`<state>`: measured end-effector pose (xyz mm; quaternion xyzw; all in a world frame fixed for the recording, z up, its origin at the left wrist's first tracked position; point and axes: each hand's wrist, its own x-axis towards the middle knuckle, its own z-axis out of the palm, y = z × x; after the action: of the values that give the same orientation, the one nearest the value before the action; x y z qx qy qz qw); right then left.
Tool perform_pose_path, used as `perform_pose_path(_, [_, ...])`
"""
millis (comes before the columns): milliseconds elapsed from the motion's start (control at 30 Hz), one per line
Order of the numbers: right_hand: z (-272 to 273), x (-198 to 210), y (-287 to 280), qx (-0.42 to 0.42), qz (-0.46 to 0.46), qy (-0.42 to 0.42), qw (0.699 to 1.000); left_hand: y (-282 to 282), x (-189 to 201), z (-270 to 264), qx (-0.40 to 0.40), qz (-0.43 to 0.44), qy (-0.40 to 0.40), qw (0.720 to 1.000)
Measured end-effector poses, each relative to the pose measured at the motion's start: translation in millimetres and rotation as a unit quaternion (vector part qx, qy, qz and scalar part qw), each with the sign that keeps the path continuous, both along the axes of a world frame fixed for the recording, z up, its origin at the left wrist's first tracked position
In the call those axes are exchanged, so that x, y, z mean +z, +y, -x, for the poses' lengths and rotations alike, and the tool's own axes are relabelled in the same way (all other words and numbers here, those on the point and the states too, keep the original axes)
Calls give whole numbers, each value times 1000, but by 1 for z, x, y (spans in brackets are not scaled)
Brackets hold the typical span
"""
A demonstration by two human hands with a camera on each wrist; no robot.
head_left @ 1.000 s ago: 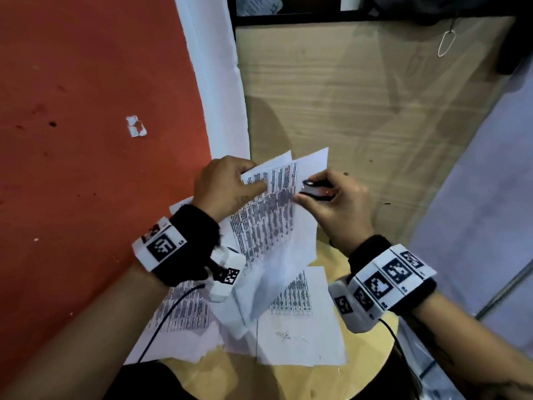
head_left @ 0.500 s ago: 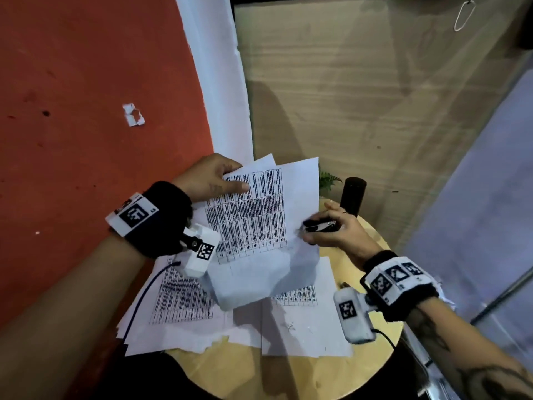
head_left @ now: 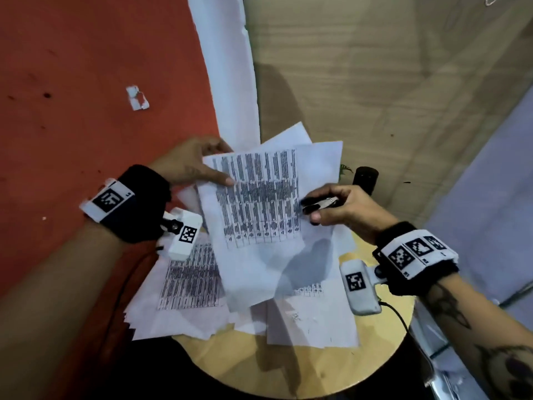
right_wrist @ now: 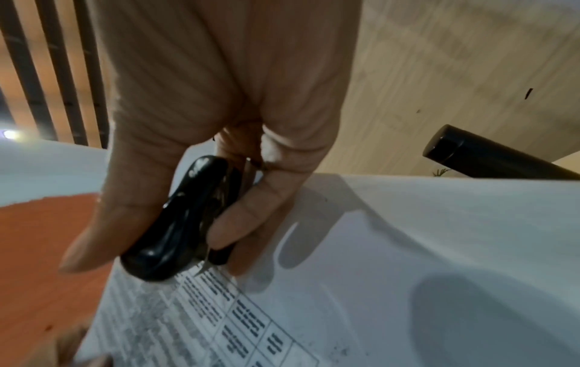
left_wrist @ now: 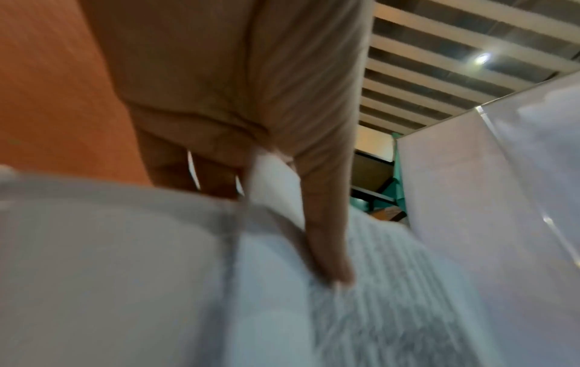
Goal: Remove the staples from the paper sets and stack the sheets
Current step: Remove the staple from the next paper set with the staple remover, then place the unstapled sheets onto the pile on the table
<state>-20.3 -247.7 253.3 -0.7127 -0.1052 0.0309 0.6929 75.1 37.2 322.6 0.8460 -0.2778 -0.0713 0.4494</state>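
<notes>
Our left hand (head_left: 187,164) pinches the paper set (head_left: 265,203) by its upper left corner, lifted above the surface (head_left: 331,368). Our right hand (head_left: 340,209) grips the black staple remover (head_left: 318,204) against the set's right edge.

White sheets (head_left: 268,203) w/ black tables, black staple remover (right_wrist: 176,223), prob. yellowish table (head_left: 288,368).

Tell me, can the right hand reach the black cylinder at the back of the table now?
Probably yes. The cylinder stands just behind the right hand with nothing between them. But that hand is gripping the staple remover, so it would have to free its fingers first.
</notes>
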Motion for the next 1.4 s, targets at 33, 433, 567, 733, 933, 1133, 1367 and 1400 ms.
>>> perform_pose_path(33, [-1, 3, -3, -2, -7, -4, 1000, 10, -6, 0, 46, 27, -11, 998])
perform_pose_path(433, [-26, -40, 32, -92, -164, 96, 977, 27, -135, 15, 193, 293, 148, 925])
perform_pose_path(567, [-32, -88, 11, -210, -127, 149, 958, 86, -177, -27, 269, 224, 167, 922])
perform_pose_path(733, [-14, -171, -23, -247, -44, 270, 930, 137, -242, -54, 302, 85, 263, 912])
perform_pose_path(933, [14, -240, -39, -280, 137, 307, 899, 160, -323, -80, 390, 3, 318, 864])
perform_pose_path(1133, [25, -277, -45, -292, 128, 357, 878, 154, -336, -113, 403, -83, 248, 877])
perform_pose_path(1367, [26, -285, -49, -308, 68, 358, 879, 15, -303, -90, 342, -262, 26, 902])
perform_pose_path(1400, [28, -286, -50, -308, 65, 357, 879, -11, -310, -84, 304, -257, 43, 916])
